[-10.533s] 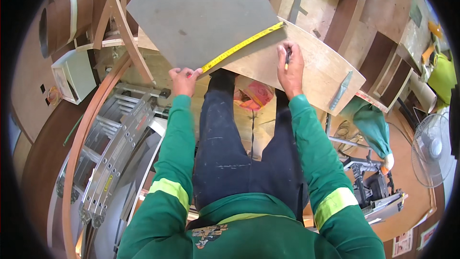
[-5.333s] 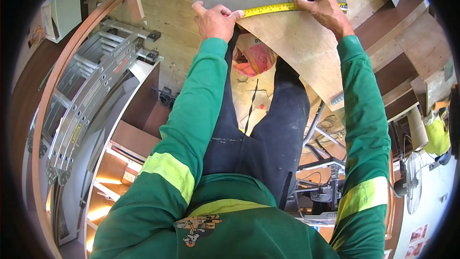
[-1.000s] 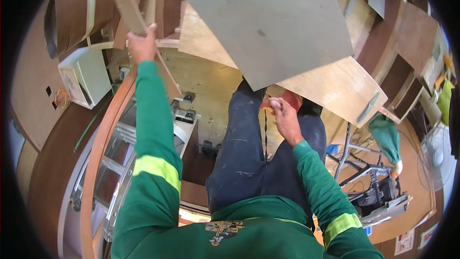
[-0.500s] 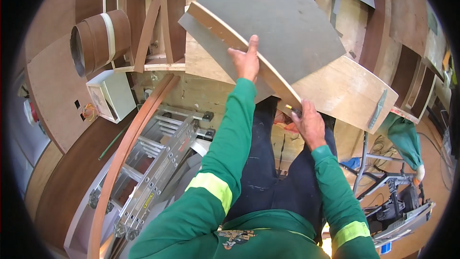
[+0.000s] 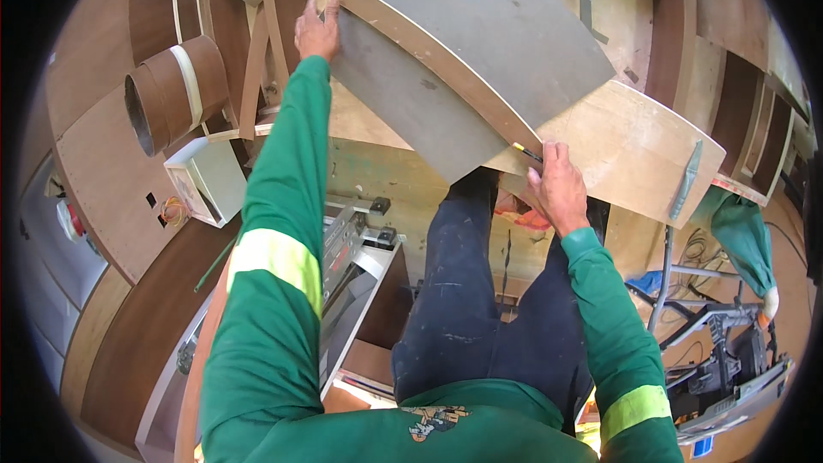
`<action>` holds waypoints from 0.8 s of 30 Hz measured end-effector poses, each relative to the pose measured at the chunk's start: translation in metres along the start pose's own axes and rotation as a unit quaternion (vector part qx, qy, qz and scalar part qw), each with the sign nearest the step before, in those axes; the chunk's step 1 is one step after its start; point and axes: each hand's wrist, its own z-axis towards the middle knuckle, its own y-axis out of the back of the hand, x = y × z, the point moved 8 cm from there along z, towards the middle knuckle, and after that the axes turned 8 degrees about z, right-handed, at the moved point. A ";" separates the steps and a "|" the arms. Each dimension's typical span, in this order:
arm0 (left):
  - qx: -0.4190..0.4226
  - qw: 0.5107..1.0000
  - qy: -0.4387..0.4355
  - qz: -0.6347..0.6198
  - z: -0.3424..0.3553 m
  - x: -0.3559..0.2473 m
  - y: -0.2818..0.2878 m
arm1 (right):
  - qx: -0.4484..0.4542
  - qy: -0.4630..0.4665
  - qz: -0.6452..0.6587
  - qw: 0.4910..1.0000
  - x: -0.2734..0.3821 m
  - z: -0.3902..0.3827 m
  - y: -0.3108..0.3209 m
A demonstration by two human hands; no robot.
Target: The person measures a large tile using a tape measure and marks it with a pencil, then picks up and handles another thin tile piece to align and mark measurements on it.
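A curved wooden strip [image 5: 446, 64] stands on edge across a grey sheet [image 5: 506, 17], which lies over a pale plywood panel [image 5: 630, 154]. My left hand [image 5: 317, 32] is at the sheet's far left corner, beside the strip's far end. Its thumb lies along the sheet's edge and the fingers look curled round it, though their tips are partly hidden. Close to the strip's near end, my right hand [image 5: 559, 190] is closed on a slim dark pencil with a yellow end [image 5: 526, 151]. The pencil's yellow end points at the strip.
A grey strip-like tool [image 5: 686, 180] rests at the panel's right. To the left are a rolled brown sheet [image 5: 176, 86], a white box [image 5: 204, 173] and a ladder [image 5: 347, 227], partly behind my left arm. A metal-framed stand [image 5: 711, 326] is at lower right.
My left hand has let go of the strip's middle and moved far left to the sheet's corner. The strip has shifted slightly toward the far left; my right hand has stayed near its close end.
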 end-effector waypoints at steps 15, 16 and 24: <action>-0.005 0.999 0.020 -0.036 -0.188 -0.019 0.012 | 0.005 -0.038 -0.093 0.995 -0.074 -0.028 0.043; -0.002 0.999 0.024 -0.037 -0.194 -0.018 0.009 | 0.015 -0.033 -0.101 0.994 -0.076 -0.029 0.044; 0.057 0.991 0.109 -0.044 -0.285 0.032 -0.008 | 0.042 0.032 -0.129 0.990 -0.073 -0.031 0.047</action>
